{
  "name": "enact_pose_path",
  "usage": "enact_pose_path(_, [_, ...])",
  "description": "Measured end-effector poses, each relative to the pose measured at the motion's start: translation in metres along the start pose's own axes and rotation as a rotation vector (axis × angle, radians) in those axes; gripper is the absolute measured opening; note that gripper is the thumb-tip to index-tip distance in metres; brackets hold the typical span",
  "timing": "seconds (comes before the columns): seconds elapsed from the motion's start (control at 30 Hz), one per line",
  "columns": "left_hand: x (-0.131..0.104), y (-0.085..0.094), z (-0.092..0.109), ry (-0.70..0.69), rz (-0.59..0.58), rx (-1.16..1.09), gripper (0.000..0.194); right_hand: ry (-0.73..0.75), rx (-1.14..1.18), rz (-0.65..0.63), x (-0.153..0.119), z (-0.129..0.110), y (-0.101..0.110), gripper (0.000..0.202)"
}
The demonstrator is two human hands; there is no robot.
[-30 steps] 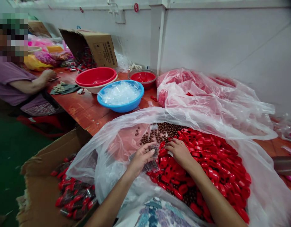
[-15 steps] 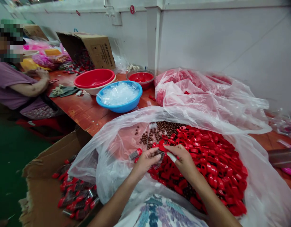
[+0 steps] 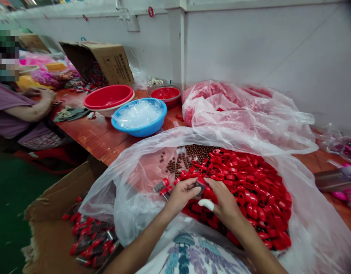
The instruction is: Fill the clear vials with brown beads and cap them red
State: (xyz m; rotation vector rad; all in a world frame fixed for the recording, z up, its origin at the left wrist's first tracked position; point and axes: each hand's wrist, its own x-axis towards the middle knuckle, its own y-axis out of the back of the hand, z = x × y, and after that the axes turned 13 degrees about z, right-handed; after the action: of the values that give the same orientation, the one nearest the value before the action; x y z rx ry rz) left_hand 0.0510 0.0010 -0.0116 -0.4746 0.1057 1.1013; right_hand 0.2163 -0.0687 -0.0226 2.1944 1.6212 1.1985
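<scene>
Between its thumb and fingers my left hand (image 3: pixel 182 194) grips a small clear container (image 3: pixel 200 190) with dark contents and a red cap. My right hand (image 3: pixel 221 196), with a white cover on its thumb, has its fingers at the red cap end; the thumb is apart from the container. Under and beyond both hands lie many red caps (image 3: pixel 255 190) on a clear plastic sheet (image 3: pixel 130 205). Brown beads (image 3: pixel 198 152) are heaped behind them. Capped containers (image 3: pixel 161 185) rest just left of my left hand.
A cardboard box (image 3: pixel 47 213) at lower left holds many capped containers. Behind stand a blue basin (image 3: pixel 138 129) of clear pieces, a red basin (image 3: pixel 108 97), a smaller bowl (image 3: pixel 174 99) and a plastic bag (image 3: pixel 249 110) of red pieces. A person (image 3: pixel 27 110) sits at left.
My right thumb has come away from the container and lowered, while the right fingers stay by the cap. Another capped container now shows beside my left hand. The view has shifted slightly.
</scene>
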Motion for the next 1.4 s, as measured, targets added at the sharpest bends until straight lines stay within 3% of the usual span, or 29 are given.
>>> enact_pose_path(0.07, [-0.001,-0.008,-0.003,0.004,0.042,-0.039,0.039,-0.016,-0.066,0.046,-0.003,0.001,-0.006,0.069])
enact_pose_path(0.2, [-0.002,-0.019,-0.009,0.018,0.206,-0.078,0.040,-0.031,-0.083,0.047,-0.007,0.000,-0.012,0.065])
enact_pose_path(0.33, [-0.005,-0.028,-0.016,0.103,0.195,-0.060,0.053,-0.006,-0.067,0.013,-0.009,-0.003,-0.014,0.058])
enact_pose_path(0.47, [-0.006,-0.032,-0.020,0.055,0.274,-0.019,0.046,-0.039,-0.028,0.009,-0.016,-0.004,-0.016,0.057])
enact_pose_path(0.6, [-0.006,-0.031,-0.014,0.102,0.255,-0.121,0.050,-0.315,0.092,0.062,-0.021,-0.001,-0.012,0.065])
enact_pose_path(0.7, [-0.007,-0.029,-0.007,0.135,0.216,-0.236,0.054,-0.554,0.254,0.089,-0.022,0.005,-0.005,0.037])
enact_pose_path(0.8, [-0.008,-0.030,-0.005,0.195,0.179,-0.288,0.055,-0.635,0.299,0.120,-0.021,0.009,0.000,0.024])
enact_pose_path(0.9, [-0.008,-0.031,-0.011,0.251,0.172,-0.263,0.056,-0.533,0.190,0.169,-0.018,0.007,0.002,0.030])
enact_pose_path(1.03, [-0.006,-0.031,-0.021,0.276,0.204,-0.190,0.065,-0.203,-0.019,-0.042,-0.013,-0.004,0.001,0.064])
enact_pose_path(1.1, [-0.005,-0.029,-0.023,0.285,0.196,-0.153,0.071,-0.107,-0.116,-0.086,-0.012,-0.009,0.000,0.078])
enact_pose_path(1.4, [-0.003,-0.032,-0.019,0.233,0.231,-0.063,0.052,0.105,-0.330,-0.075,-0.009,-0.008,-0.009,0.055])
